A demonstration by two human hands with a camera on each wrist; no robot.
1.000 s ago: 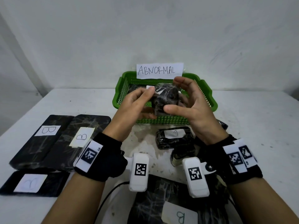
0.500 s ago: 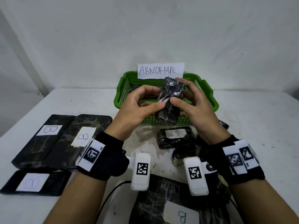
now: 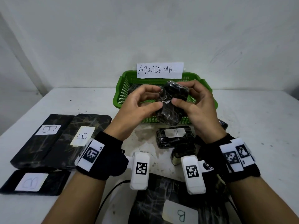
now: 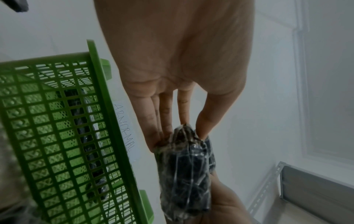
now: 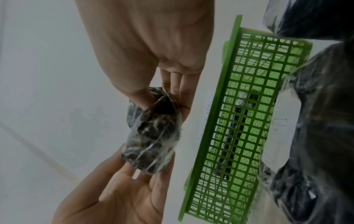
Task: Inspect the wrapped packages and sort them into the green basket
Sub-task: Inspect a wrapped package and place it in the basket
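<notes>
I hold a small black package wrapped in clear film (image 3: pixel 171 107) in the air just in front of the green basket (image 3: pixel 120 92). It stands roughly on end, its top leaning right. My left hand (image 3: pixel 159 98) pinches its left side between thumb and fingers. My right hand (image 3: pixel 178 92) grips its right side, fingers curled over the top. In the left wrist view my fingertips (image 4: pixel 203 128) press on the package (image 4: pixel 185 174). In the right wrist view the package (image 5: pixel 153 136) sits between both hands. Dark packages (image 3: pixel 137 88) lie inside the basket.
A paper sign reading ABNORMAL (image 3: pixel 160 70) stands on the basket's back rim. A small package labelled 9 (image 3: pixel 175 136) and another (image 3: pixel 182 152) lie under my hands. Flat black packages labelled B lie at the left (image 3: pixel 47 139) and at the front (image 3: pixel 178 207). A white wall is behind.
Both hands have turned the package from lying sideways to standing on end and shifted their hold on it. It stays in front of the basket.
</notes>
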